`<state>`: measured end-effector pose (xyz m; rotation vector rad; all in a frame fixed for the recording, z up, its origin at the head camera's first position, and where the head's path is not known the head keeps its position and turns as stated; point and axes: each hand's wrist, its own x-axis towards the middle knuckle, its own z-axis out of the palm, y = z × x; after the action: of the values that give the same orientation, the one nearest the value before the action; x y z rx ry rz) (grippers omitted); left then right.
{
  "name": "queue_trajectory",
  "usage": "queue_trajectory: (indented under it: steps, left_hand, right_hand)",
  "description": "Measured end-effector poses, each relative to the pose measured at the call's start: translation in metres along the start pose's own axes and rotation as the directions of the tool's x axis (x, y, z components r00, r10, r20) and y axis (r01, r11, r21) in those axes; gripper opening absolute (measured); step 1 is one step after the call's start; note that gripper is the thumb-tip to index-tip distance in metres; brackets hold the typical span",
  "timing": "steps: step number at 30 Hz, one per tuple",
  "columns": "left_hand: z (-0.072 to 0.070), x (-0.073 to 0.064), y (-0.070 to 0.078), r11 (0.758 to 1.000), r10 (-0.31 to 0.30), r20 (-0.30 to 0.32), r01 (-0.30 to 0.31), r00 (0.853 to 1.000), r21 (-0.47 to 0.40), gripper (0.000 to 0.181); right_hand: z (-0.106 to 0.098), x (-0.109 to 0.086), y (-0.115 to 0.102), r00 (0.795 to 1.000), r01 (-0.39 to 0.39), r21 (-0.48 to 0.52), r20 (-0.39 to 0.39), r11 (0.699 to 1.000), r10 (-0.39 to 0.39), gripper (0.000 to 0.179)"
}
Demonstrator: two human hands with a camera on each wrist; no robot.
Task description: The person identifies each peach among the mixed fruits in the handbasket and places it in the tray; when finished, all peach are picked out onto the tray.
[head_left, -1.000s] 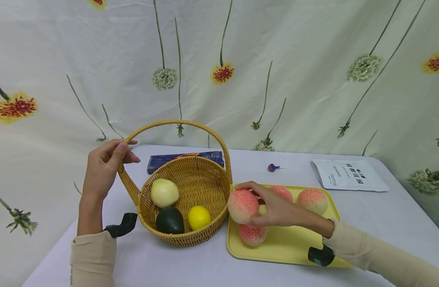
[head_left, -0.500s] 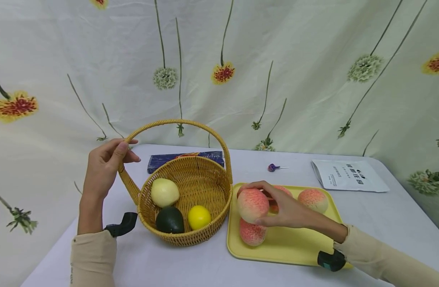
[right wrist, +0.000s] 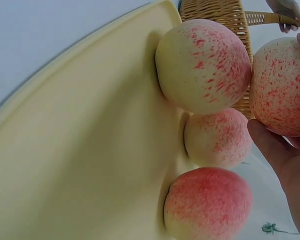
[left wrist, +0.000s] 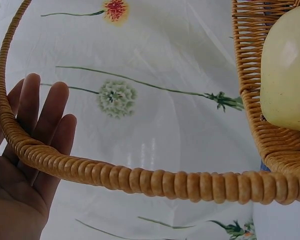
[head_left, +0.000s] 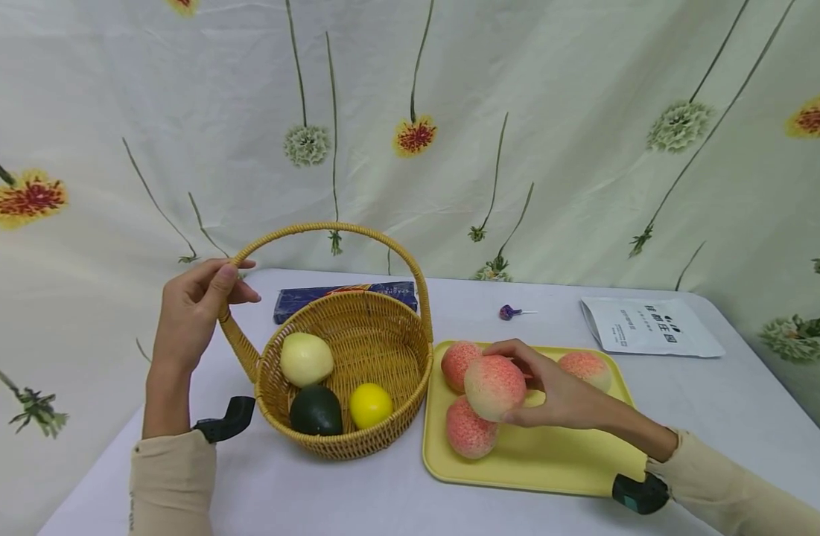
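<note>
On the left, my left hand holds the side of the wicker basket's handle between thumb and fingers; the left wrist view shows the fingers fairly straight behind the handle. Inside the basket lie a pale yellow-green fruit, a dark green avocado and a yellow lemon. My right hand grips a pink-speckled peach above the yellow tray. Two more peaches sit at the tray's left, a red one and another nearer. A further peach lies at the back right.
Behind the basket lies a dark blue spaghetti packet. A purple lollipop and a white pouch are at the back of the table. Flower-printed cloth hangs behind everything.
My right hand has moved right with the peach, away from the basket's rim and over the tray, uncovering the red peach at the tray's left. The left hand and basket stay put.
</note>
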<state>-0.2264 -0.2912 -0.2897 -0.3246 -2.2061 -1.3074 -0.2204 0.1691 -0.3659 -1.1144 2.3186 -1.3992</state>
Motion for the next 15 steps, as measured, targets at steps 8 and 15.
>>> queue_trajectory:
  steps: [8, 15]
  left_hand:
    - [0.0, 0.0, 0.0, 1.0, 0.0, 0.0, 0.0, 1.0, 0.002, 0.03]
    - [0.0, 0.0, 0.0, 1.0, 0.009, 0.001, -0.009, 1.0, -0.007, 0.032]
  right_hand:
    - [-0.006, -0.012, 0.009, 0.999, -0.012, -0.013, -0.032, 1.0, 0.012, 0.067]
    - [-0.011, -0.021, 0.013, 0.999, -0.036, -0.018, -0.034, 0.999, 0.035, 0.07]
